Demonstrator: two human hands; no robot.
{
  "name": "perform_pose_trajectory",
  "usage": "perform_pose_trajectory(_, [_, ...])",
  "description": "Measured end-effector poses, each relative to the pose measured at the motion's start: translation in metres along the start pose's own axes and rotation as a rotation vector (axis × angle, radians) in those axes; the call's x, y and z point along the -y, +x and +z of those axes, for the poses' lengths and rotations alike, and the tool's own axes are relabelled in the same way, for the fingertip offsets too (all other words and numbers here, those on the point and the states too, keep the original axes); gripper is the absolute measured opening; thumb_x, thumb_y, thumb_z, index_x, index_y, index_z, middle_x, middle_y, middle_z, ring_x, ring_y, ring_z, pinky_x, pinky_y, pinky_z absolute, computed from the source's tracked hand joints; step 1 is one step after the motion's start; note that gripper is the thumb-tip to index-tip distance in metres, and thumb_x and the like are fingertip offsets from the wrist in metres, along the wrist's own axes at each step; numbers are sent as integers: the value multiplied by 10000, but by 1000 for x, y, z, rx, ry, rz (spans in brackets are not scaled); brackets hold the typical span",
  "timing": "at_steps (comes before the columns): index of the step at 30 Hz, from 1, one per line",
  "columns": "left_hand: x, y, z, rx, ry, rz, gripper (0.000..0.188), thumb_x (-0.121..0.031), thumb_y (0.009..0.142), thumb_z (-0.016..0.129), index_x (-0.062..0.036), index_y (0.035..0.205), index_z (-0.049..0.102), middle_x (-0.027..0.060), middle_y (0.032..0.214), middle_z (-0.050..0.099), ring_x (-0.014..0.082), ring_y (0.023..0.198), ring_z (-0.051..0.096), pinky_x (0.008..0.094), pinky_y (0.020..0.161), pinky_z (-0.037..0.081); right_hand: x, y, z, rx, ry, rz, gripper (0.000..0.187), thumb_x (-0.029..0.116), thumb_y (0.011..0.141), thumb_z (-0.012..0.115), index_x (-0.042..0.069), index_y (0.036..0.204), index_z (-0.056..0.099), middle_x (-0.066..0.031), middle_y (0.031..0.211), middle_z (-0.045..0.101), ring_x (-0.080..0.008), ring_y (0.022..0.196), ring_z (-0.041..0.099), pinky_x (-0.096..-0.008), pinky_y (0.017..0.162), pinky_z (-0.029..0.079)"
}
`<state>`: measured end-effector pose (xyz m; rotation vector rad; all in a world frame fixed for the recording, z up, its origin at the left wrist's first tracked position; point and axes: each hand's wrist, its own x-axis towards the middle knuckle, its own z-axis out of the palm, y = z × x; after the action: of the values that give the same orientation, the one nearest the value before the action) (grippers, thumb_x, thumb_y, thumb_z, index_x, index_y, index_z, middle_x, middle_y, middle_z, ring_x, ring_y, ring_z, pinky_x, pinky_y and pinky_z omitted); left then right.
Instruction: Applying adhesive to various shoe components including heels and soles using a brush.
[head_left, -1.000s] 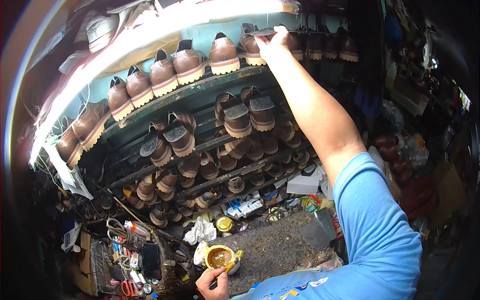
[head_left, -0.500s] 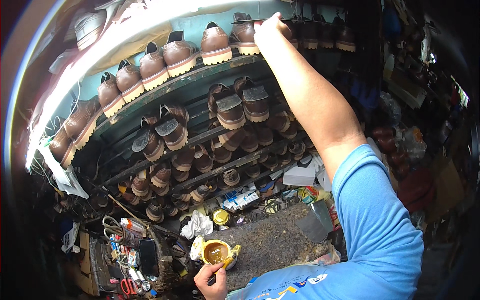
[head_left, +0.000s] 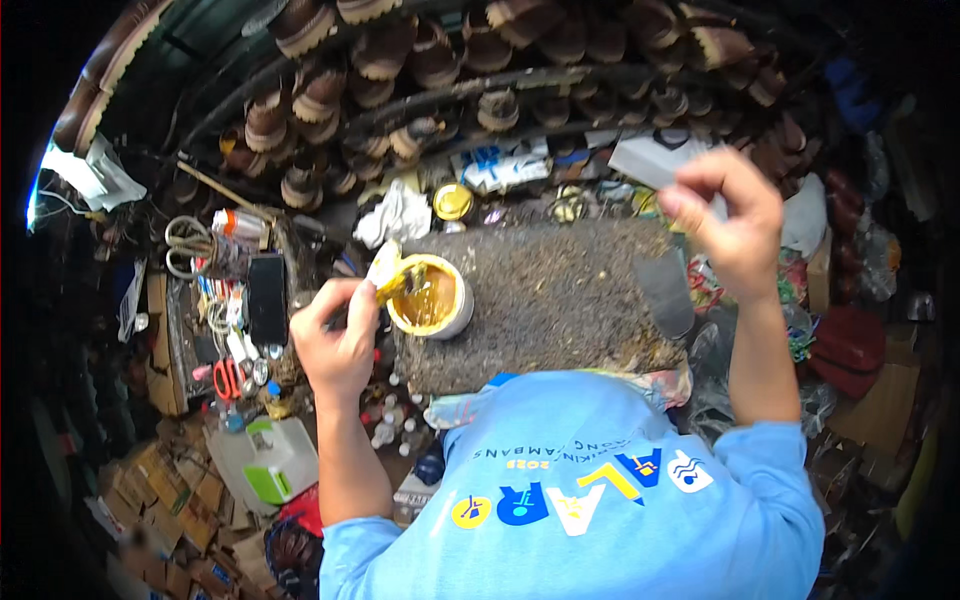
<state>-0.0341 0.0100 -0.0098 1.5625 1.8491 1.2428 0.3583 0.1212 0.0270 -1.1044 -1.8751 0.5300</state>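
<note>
My left hand point(head_left: 338, 335) is closed around a glue-coated brush point(head_left: 396, 284), whose yellow end rests at the rim of a tub. That white tub point(head_left: 462, 312) has yellow, sticky residue on its rim and holds amber glue point(head_left: 428, 298). It stands on the left end of a dark, crusted work surface point(head_left: 560, 290). My right hand point(head_left: 740, 215) is in the air above the surface's far right corner. Its fingers are loosely curled and apart from the thumb, with nothing seen between them. Below it lies a dark grey flat piece point(head_left: 664, 293) shaped like a sole part.
Racks of brown shoes point(head_left: 385, 48) run along the far side. Behind the work surface lie a crumpled white cloth point(head_left: 395, 214), a yellow-topped can point(head_left: 453, 202) and white boxes. To the left are a phone point(head_left: 267, 298), orange-handled scissors point(head_left: 228, 378) and a green-and-white container point(head_left: 270, 470).
My right hand has come down from the top shoe shelf, where it touched a dark flat piece. My left hand has moved around to the tub's left with the brush. The view has tilted down.
</note>
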Motion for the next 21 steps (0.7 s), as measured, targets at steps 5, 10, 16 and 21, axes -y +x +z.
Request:
perform_pose_trajectory(5, [26,8,30,115,257,79,178,-142,929,727,0,822,713,79,606,628,79,551,580,280,546,477,-54,-128,16,31,-435,555,514,238,738,901,-10,1150,718,-131,1022,673,-250,891,646,-353,811,524])
perform_pose_trajectory(10, [53,22,14,111,-358,-594,204,-199,978,663,-15,913,725,10,609,601,60,440,461,232,406,328,-79,-178,24,-22,-501,620,609,227,700,918,-17,1217,709,-142,1038,659,-280,897,630,-379,821,517])
perform_pose_trajectory(16, [82,23,-42,40,-1054,-948,286,-297,1033,567,-68,880,646,-19,502,408,64,344,325,212,325,244,-81,-177,25,-166,-337,727,351,100,762,864,-12,1066,728,-80,901,659,-190,767,603,-333,722,514])
perform_pose_trajectory(21, [84,6,-57,284,-963,-837,295,-302,1021,577,-63,872,663,-32,480,424,46,338,311,209,316,249,-83,-175,19,-203,-224,662,209,67,806,832,-16,969,730,-55,817,649,-135,649,580,-298,634,494])
